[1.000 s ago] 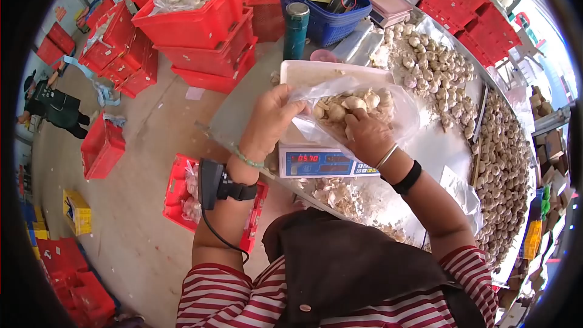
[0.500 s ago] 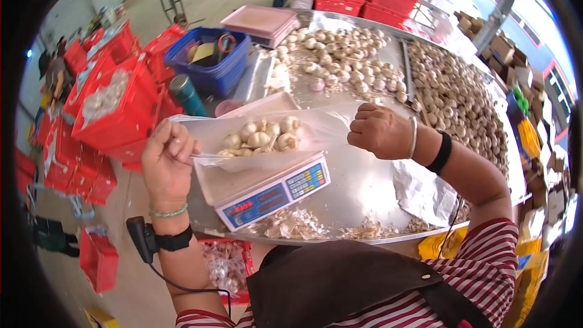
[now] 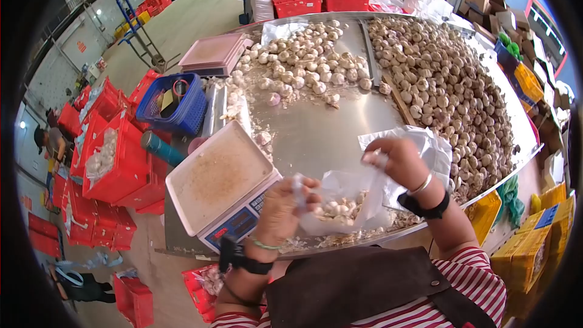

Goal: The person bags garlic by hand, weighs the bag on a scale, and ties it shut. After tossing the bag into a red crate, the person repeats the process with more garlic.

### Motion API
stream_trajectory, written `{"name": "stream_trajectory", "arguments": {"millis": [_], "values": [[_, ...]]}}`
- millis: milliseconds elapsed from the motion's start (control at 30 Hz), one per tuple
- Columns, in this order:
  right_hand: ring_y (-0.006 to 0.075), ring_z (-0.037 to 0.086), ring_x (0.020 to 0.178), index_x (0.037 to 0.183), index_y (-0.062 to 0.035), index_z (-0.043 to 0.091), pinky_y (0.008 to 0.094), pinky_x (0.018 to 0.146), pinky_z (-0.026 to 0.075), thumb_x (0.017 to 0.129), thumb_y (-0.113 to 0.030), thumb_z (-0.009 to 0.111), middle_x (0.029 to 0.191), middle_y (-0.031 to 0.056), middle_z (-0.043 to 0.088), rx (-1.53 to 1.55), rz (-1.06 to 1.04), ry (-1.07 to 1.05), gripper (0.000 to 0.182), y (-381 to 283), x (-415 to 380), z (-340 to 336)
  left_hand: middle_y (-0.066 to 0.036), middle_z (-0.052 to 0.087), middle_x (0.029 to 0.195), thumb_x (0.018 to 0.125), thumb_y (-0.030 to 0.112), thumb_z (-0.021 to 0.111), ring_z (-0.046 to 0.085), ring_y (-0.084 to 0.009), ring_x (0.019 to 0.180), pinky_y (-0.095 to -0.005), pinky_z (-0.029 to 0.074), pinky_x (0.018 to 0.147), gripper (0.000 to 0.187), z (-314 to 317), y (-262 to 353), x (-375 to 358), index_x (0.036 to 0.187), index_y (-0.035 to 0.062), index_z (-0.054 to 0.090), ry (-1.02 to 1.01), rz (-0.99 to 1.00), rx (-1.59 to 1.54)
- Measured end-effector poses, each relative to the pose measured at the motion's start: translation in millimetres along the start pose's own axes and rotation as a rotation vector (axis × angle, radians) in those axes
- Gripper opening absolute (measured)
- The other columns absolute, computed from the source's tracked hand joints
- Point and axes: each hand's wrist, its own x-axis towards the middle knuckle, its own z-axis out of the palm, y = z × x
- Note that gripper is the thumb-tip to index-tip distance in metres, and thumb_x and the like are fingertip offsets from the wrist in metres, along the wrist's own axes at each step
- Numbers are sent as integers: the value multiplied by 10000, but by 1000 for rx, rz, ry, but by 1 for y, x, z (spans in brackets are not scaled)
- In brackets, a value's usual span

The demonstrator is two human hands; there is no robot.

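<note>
A clear plastic bag [image 3: 316, 223] with several garlic bulbs [image 3: 340, 209] in it hangs between my hands at the table's near edge. My left hand [image 3: 285, 203] is closed on one side of the bag's mouth. On the other side, my right hand [image 3: 395, 161] pinches the bag's upper edge, slightly blurred. Left of my left hand stands a digital scale [image 3: 221, 176] with a bare, stained pan and a lit red display. White plastic sheets [image 3: 440, 152] lie beside my right hand.
Loose garlic [image 3: 303, 61] covers the far table, and a large heap of garlic [image 3: 437, 79] fills its right side behind a divider [image 3: 368, 51]. A blue basket [image 3: 173, 103], a green flask [image 3: 161, 147] and a second scale [image 3: 212, 54] stand at left. Red crates [image 3: 115, 164] are stacked beyond.
The bag of garlic has come off the scale pan, moving right and toward my body with both hands. Its mouth is now gathered narrower. My view has shifted too.
</note>
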Motion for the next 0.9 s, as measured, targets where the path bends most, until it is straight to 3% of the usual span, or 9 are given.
{"name": "stream_trajectory", "arguments": {"millis": [100,233,433,500,567,633,700,733,900], "values": [[289,618,663,1153,-83,580,363,625,488,697,-358,769,772,135,638,284,177,-284,565,0,-27,11,-95,618,937,873,301,625,633,-163,795,-265,520,694,328,37,-48,18,999,1,584,-69,-236,-86],[275,637,833,1327,-43,363,340,675,517,568,-216,855,990,145,622,217,-264,-77,921,11,-47,37,-53,604,960,910,309,569,587,-105,843,-244,476,740,313,56,-88,32,1008,14,597,-114,-226,111],[292,641,800,1185,4,472,357,714,522,666,107,540,840,137,636,163,-343,64,533,67,-65,25,-58,619,932,882,154,527,600,-158,884,-294,487,806,160,65,-97,45,891,12,602,155,-184,25],[243,651,819,1098,4,507,338,694,523,686,117,513,794,103,632,409,-34,-1,427,106,-81,29,-92,627,842,864,131,507,612,-226,869,-370,491,845,147,17,-115,46,780,32,577,239,-186,-290],[195,632,778,1021,-29,533,348,729,518,696,139,484,743,58,606,1304,450,27,368,118,-86,35,-73,603,782,856,124,509,593,-215,803,-370,480,815,143,9,-119,47,745,49,557,315,-177,-423],[132,464,593,1135,-86,483,281,658,435,756,61,484,718,39,536,1972,548,-161,406,118,-82,31,-40,543,687,853,128,511,537,-189,689,-365,456,758,169,12,-124,44,693,75,516,366,-100,-581],[88,387,503,1353,-118,351,211,480,324,844,-63,540,802,66,556,1919,696,-562,545,120,-62,9,-15,472,634,862,141,505,467,-165,617,-354,426,712,208,36,-113,53,663,91,470,348,-11,-554],[59,354,472,1362,-114,349,187,425,262,868,-85,551,798,85,576,1540,689,-643,534,117,-52,5,-5,439,616,865,143,501,434,-156,595,-349,410,693,228,50,-105,57,649,97,444,330,10,-502],[74,353,444,1249,-23,433,214,524,362,767,86,484,635,41,548,1608,669,-273,496,153,-38,8,12,351,565,866,133,483,312,-89,484,-259,310,508,272,23,-99,43,614,121,380,289,35,-333]]}}
